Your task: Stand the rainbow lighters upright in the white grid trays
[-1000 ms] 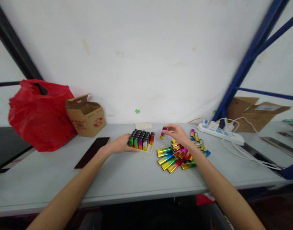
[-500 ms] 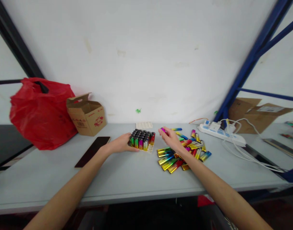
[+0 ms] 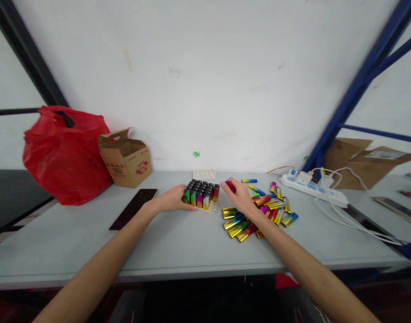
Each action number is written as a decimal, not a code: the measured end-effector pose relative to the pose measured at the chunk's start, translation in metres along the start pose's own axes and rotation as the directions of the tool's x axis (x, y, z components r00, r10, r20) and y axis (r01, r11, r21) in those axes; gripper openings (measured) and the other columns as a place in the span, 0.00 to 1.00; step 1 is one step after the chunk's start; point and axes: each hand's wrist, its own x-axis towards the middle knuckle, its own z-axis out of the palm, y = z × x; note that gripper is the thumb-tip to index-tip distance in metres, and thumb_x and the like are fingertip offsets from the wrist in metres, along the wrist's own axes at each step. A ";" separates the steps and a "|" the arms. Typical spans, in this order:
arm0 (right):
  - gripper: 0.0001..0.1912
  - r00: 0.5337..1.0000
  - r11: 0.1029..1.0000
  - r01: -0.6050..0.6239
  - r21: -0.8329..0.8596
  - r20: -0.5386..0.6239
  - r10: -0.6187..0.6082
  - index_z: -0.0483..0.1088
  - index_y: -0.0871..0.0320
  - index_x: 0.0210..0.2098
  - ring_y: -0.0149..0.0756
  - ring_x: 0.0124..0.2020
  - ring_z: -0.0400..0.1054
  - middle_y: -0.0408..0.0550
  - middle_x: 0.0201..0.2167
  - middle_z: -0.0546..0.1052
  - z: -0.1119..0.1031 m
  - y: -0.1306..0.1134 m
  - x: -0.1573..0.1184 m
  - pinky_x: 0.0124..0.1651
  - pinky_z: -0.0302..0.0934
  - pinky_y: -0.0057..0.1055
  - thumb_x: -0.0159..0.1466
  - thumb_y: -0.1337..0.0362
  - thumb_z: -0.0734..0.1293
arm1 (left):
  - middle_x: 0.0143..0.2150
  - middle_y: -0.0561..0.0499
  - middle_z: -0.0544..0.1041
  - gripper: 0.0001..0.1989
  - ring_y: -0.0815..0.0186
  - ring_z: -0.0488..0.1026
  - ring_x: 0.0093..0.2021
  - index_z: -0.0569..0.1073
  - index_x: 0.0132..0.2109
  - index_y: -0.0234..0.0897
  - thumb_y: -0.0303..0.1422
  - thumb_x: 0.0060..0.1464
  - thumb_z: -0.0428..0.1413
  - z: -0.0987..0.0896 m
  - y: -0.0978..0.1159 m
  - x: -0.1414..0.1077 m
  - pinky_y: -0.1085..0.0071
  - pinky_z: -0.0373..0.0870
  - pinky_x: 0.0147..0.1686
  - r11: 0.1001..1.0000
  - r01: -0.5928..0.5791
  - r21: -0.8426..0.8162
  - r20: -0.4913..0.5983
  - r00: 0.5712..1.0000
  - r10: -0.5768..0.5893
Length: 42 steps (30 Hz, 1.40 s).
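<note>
Shiny multicoloured lighters [image 3: 199, 200] with black tops stand upright in rows in a white tray [image 3: 212, 207]. Bare sockets show at the tray's right front corner. My left hand [image 3: 174, 198] grips this block from its left side, thumb along the front and fingers behind. Just right of the tray, my right hand [image 3: 238, 195] pinches a purple lighter [image 3: 230, 186], partly covered by the fingers. Under and beyond my right wrist lies a loose pile of metallic lighters [image 3: 241, 226].
A second white tray [image 3: 204, 174] lies by the wall. To the left are a dark phone-like slab [image 3: 134, 209], an open cardboard box [image 3: 126, 161] and a red plastic bag [image 3: 66, 157]. A white power strip [image 3: 315, 190] with cables and flattened cardboard [image 3: 370, 163] are at right.
My right hand has tilted the purple lighter, so more of its side shows, and brought it slightly nearer the tray. My left hand keeps its hold. The whole view has shifted slightly.
</note>
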 end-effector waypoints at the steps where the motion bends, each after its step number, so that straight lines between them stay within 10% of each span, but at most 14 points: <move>1: 0.20 1.000 1.000 0.011 0.016 0.027 -0.011 0.59 0.54 0.28 0.30 0.25 0.56 0.37 0.21 0.62 -0.002 -0.001 0.000 0.31 0.48 0.29 0.71 0.48 0.58 | 0.50 0.47 0.81 0.36 0.49 0.77 0.50 0.78 0.53 0.41 0.55 0.39 0.68 0.000 0.000 0.000 0.62 0.73 0.51 1.000 -0.003 0.000 -0.001 1.000 0.003; 19: 0.21 0.999 0.994 -0.007 -0.105 -0.047 0.002 0.56 0.54 0.23 0.30 0.22 0.54 0.37 0.18 0.60 -0.004 -0.002 -0.001 0.30 0.46 0.30 0.70 0.52 0.59 | 0.52 0.48 0.81 0.38 0.49 0.76 0.52 0.76 0.55 0.42 0.56 0.40 0.67 -0.001 -0.003 0.002 0.61 0.71 0.55 0.999 -0.046 -0.008 0.012 0.999 0.046; 30: 0.22 0.945 0.950 0.259 -0.176 0.250 -0.212 0.63 0.55 0.29 0.34 0.30 0.64 0.44 0.27 0.70 -0.016 -0.009 -0.001 0.36 0.54 0.30 0.75 0.51 0.55 | 0.51 0.48 0.81 0.36 0.50 0.77 0.51 0.77 0.53 0.41 0.56 0.40 0.67 0.001 0.000 0.002 0.62 0.73 0.52 0.999 -0.041 -0.004 0.012 0.999 0.041; 42: 0.23 0.937 0.928 0.201 -0.314 0.338 -0.088 0.71 0.57 0.33 0.36 0.28 0.69 0.49 0.27 0.78 -0.004 -0.004 -0.004 0.33 0.52 0.31 0.75 0.49 0.58 | 0.52 0.47 0.81 0.36 0.49 0.76 0.52 0.77 0.54 0.42 0.54 0.39 0.68 0.001 -0.004 0.004 0.61 0.71 0.54 0.999 -0.037 -0.010 0.012 0.999 0.037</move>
